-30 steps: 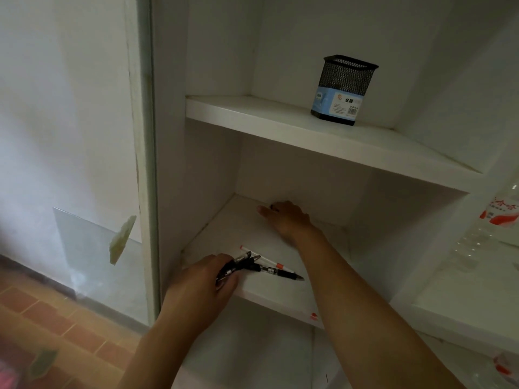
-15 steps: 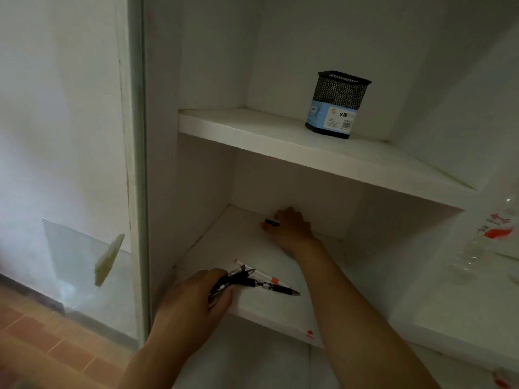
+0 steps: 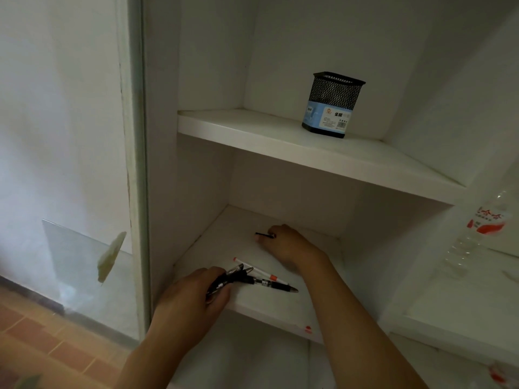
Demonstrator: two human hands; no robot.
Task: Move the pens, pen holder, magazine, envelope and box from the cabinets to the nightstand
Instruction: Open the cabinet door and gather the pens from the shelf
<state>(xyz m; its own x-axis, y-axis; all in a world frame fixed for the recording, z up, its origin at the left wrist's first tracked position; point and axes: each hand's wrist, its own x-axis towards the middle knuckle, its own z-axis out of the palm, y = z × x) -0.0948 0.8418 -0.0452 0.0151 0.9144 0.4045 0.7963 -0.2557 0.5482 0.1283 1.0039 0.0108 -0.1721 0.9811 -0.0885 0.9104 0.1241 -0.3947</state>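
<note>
- Nearest, the left hand curls round a bundle of slim black pens, their tips fanning out over the front of the lower shelf, a flat white board.
- Just beyond, a white pen with an orange band lies on that shelf, touching the bundle.
- Farther in, the right hand rests knuckles-up near the shelf's back, fingers pinching a thin black pen.
- Higher and deeper, the pen holder, a black wire-mesh cup with a pale blue paper label, stands upright on the upper shelf.
- Off right, a clear ribbed plastic bottle stands in the neighbouring compartment.
</note>
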